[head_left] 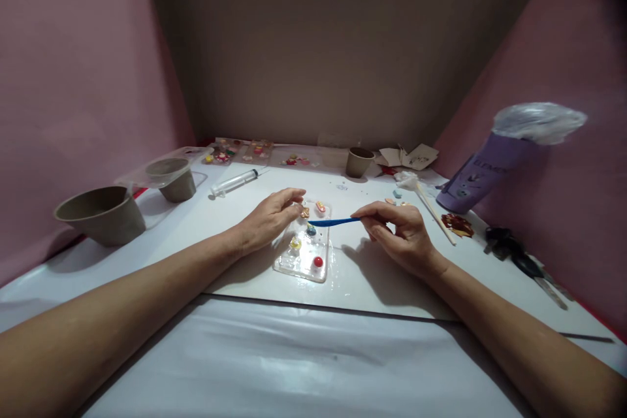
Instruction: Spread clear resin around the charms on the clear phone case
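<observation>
A clear phone case (300, 268) lies flat on the white board, with small charms stuck on it. Among them are a red ball (318, 262), a yellow charm (295, 243), a dark blue one (311, 230), a pink one (320, 207) and a brown-gold one (304, 212). My left hand (274, 214) is at the case's upper left, fingers stretched out; its thumb tip is at the brown-gold charm, touching or just beside it. My right hand (399, 232) grips a blue plastic modelling tool (336, 222) by its end. The tool's tip is over the case, close to the blue charm.
Brown pots (115, 219) stand at the left, with a clear plastic lid (147, 176). A syringe (235, 183) lies behind my left hand. Decorated cases (223, 153) and another brown pot (360, 162) are at the back. Rightward are a wooden stick (438, 215), a purple bottle (482, 173) and black-handled scissors (526, 266).
</observation>
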`<state>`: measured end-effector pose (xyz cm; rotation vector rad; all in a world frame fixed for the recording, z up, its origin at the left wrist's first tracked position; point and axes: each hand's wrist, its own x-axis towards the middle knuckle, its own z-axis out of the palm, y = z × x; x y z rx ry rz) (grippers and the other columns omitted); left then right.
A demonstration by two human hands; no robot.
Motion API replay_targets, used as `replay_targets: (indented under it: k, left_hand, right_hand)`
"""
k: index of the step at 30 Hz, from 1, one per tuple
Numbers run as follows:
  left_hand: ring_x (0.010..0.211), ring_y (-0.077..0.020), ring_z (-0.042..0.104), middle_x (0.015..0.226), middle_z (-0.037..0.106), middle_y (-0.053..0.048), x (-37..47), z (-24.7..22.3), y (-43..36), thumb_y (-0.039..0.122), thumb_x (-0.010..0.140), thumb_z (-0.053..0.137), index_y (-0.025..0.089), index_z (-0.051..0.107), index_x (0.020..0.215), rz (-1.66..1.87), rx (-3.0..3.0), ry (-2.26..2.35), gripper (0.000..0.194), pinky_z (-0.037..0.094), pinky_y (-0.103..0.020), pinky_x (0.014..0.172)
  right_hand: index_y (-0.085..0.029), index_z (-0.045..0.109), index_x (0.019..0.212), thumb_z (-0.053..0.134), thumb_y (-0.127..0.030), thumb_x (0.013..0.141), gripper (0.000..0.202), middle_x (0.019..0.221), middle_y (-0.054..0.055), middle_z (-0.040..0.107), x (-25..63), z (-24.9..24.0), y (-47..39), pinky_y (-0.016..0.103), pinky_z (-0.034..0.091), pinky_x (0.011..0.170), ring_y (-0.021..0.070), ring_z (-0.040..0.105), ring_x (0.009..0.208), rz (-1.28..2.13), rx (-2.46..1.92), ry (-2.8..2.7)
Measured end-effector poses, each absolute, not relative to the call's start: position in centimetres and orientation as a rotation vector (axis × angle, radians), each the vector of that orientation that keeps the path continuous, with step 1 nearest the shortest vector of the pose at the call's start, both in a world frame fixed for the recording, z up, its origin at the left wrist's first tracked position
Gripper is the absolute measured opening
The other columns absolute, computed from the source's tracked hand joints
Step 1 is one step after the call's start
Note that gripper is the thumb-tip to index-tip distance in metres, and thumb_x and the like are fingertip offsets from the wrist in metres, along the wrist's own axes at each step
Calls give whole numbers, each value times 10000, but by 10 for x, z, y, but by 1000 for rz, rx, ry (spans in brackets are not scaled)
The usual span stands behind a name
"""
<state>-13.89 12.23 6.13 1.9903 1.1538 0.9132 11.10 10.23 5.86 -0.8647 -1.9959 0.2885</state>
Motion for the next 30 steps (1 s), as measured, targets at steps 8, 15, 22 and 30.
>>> replay_targets:
  k: [8, 15, 22, 30]
  left_hand:
    - [1200, -238, 498, 1311, 528, -104, -140, 62, 123, 355, 889, 458, 141, 490, 1283, 903, 1987, 1160, 450, 370, -380, 1036]
    - [1185, -244, 515, 1294, 539, -136, -139, 64, 120, 385, 892, 455, 91, 462, 1315, 892, 1969, 1151, 516, 387, -374, 1021]
    - [1196, -240, 504, 1310, 529, -122, -138, 65, 120, 398, 893, 460, 104, 473, 1306, 894, 1964, 1161, 508, 373, -373, 1034]
    - [1198, -238, 502, 1310, 532, -112, -139, 64, 120, 398, 894, 462, 126, 477, 1302, 885, 1963, 1165, 490, 375, -378, 1033]
  right_hand:
    - [-142, 681, 800, 550, -223, 766, 158, 515, -24, 505, 119, 66, 110, 234, 317, 462, 97, 436, 475, 697, -1038, -1877]
    - [-129, 682, 699, 546, -234, 682, 173, 492, -28, 450, 143, 74, 128, 239, 224, 454, 84, 341, 473, 674, -1231, -1836]
    - [-126, 702, 721, 521, -233, 687, 213, 502, -16, 479, 137, 71, 127, 243, 240, 473, 90, 359, 483, 491, -1326, -1925]
    - [-131, 703, 711, 510, -232, 686, 219, 523, -3, 508, 136, 74, 123, 242, 277, 491, 99, 386, 501, 527, -1281, -2021]
